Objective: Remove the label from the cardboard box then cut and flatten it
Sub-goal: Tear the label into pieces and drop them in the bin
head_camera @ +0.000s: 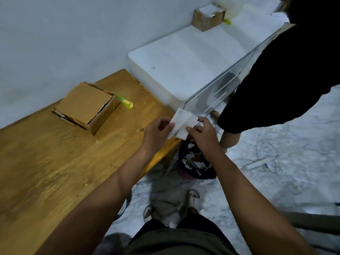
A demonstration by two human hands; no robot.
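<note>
Label [182, 122], centre frame: pinched between left hand [156, 133] and right hand [202, 133] over bin [195, 162], seemingly for discarding; box [84, 105] on bench [55, 162], uncut.

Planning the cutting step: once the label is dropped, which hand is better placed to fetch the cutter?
Probably the left hand: it is nearer the cutter beside the cardboard box.

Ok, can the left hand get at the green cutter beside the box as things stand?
Probably not right away. The left hand pinches the peeled label together with the right hand over the bin. The cutter lies unobstructed on the wooden table beside the cardboard box, so releasing the label should free it.
</note>
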